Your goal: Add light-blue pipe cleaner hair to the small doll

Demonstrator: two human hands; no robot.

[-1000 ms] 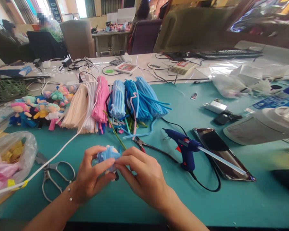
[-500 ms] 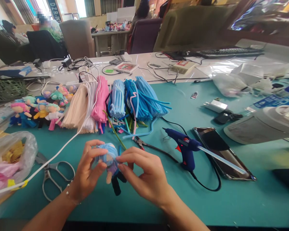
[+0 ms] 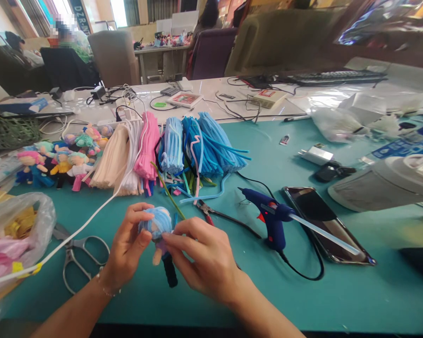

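Observation:
A small pipe-cleaner doll (image 3: 158, 223) with light-blue hair, a purple top and a black leg hangs between my hands above the green mat. My left hand (image 3: 129, 249) holds its head from the left, thumb and fingers closed round the hair. Thumb and index finger of my right hand (image 3: 202, 256) pinch at the lower right of the head, by the neck. The exact bit between those fingertips is hidden. Behind the right hand lie pliers (image 3: 207, 215) with red on the handles. Grey scissors (image 3: 74, 249) rest left of my left hand.
A blue glue gun (image 3: 268, 211) with a clear stick lies to the right, touching a phone (image 3: 320, 225). Bundles of pipe cleaners (image 3: 172, 145) and several finished dolls (image 3: 59, 157) line the back. A white cable (image 3: 91, 220) crosses the left side. A grey cup (image 3: 384, 180) lies far right.
My right hand has shifted slightly left and turned inward, its fingertips now lower on the doll. The doll has turned a little, and more of its blue hair shows.

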